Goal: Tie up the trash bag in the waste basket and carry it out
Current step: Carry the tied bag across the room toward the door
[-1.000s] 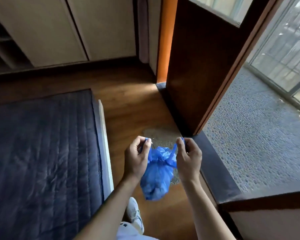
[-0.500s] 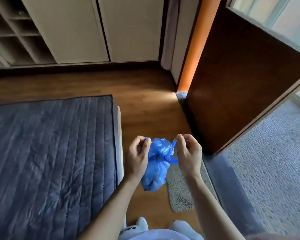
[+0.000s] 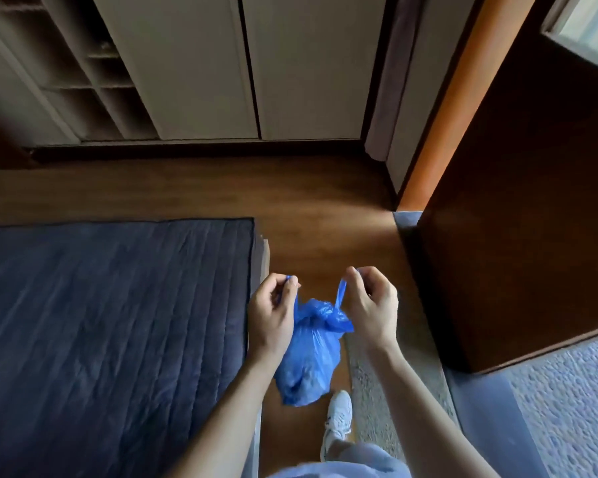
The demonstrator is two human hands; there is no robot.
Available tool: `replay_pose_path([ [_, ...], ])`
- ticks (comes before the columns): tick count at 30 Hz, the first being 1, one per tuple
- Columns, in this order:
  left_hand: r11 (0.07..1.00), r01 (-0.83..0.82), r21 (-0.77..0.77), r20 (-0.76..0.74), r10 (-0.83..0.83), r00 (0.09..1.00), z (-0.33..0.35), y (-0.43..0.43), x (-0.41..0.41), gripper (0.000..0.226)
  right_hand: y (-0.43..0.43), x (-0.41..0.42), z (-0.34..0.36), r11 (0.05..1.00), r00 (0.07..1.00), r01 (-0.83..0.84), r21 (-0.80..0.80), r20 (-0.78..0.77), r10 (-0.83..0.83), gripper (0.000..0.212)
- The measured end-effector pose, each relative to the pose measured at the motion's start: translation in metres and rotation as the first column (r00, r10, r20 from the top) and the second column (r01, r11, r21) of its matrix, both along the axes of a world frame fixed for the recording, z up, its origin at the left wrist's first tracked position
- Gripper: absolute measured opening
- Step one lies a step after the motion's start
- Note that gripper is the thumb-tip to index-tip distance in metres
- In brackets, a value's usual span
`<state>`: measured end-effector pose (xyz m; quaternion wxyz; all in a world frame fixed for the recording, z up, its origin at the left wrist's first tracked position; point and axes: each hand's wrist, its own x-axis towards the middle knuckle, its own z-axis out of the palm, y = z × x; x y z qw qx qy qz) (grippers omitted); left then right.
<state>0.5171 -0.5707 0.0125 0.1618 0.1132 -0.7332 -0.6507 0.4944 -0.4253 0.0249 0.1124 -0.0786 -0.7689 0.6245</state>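
Note:
A small blue plastic trash bag (image 3: pixel 309 360) hangs in the air between my two hands, above the wooden floor. My left hand (image 3: pixel 271 315) pinches one thin blue handle strip at its fingertips. My right hand (image 3: pixel 370 305) pinches the other strip, pulled up and taut. The bag's neck is bunched together just below the two strips. No waste basket is in view.
A bed with a dark quilted cover (image 3: pixel 101 322) fills the left. Beige wardrobe doors (image 3: pixel 249 63) stand ahead. An open dark wooden door (image 3: pixel 518 219) is at the right, with a pebbled floor (image 3: pixel 573 408) beyond. A grey mat (image 3: pixel 377 384) and my white shoe (image 3: pixel 339 419) are below.
My hands have drawn apart, stretching the two handle strips up and outward. The bag's neck has gathered tighter. The view has swung left, away from the doorway.

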Motion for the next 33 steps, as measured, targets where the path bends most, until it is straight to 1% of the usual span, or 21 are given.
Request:
replay_pose_path([
  [4, 0.999, -0.048, -0.016, 0.01, 0.048, 0.999, 0.01, 0.012, -0.07, 0.022, 0.01, -0.077, 0.01, 0.996, 0.996, -0.079, 0.028, -0.044, 0.081, 0.033],
  [8, 0.989, -0.146, -0.027, 0.012, 0.147, 0.989, 0.011, 0.018, -0.136, 0.019, 0.023, -0.146, 0.014, 0.991, 0.988, -0.128, 0.042, -0.077, 0.131, 0.038],
  [11, 0.987, -0.152, -0.051, 0.0, 0.152, 0.988, 0.011, 0.02, -0.172, 0.021, 0.028, -0.186, 0.017, 0.993, 0.991, -0.12, 0.015, -0.063, 0.121, 0.039],
  [14, 0.985, -0.169, -0.037, -0.002, 0.169, 0.986, 0.01, 0.021, -0.203, 0.024, 0.03, -0.22, 0.017, 0.99, 0.99, -0.136, -0.021, -0.046, 0.135, 0.051],
  [16, 0.981, -0.19, -0.038, 0.001, 0.19, 0.982, 0.006, 0.02, -0.223, 0.028, 0.029, -0.241, 0.013, 0.989, 0.989, -0.146, -0.028, -0.024, 0.145, 0.052],
  [20, 0.983, -0.178, -0.051, 0.033, 0.18, 0.983, -0.008, 0.015, -0.268, 0.026, 0.024, -0.283, -0.002, 0.988, 0.988, -0.15, -0.026, 0.019, 0.15, 0.04],
  [24, 0.98, -0.19, -0.059, 0.042, 0.192, 0.98, -0.017, 0.001, -0.322, 0.023, 0.01, -0.332, -0.01, 0.991, 0.99, -0.136, -0.012, 0.04, 0.136, 0.049],
  [26, 0.981, -0.185, -0.058, 0.052, 0.188, 0.981, -0.017, -0.007, -0.354, 0.022, 0.0, -0.364, -0.01, 0.993, 0.991, -0.109, -0.038, 0.074, 0.111, 0.047],
  [28, 0.982, -0.186, -0.019, 0.066, 0.186, 0.98, -0.018, -0.018, -0.389, 0.021, -0.014, -0.4, -0.011, 0.994, 0.989, -0.088, -0.063, 0.116, 0.095, 0.044],
  [31, 0.985, -0.17, 0.025, 0.048, 0.169, 0.984, -0.014, -0.036, -0.447, 0.025, -0.035, -0.459, -0.004, 0.996, 0.988, -0.082, -0.046, 0.129, 0.087, 0.044],
  [33, 0.99, -0.139, 0.024, 0.036, 0.138, 0.99, -0.013, -0.049, -0.485, 0.027, -0.05, -0.499, -0.001, 0.997, 0.99, -0.07, -0.022, 0.124, 0.072, 0.044],
])
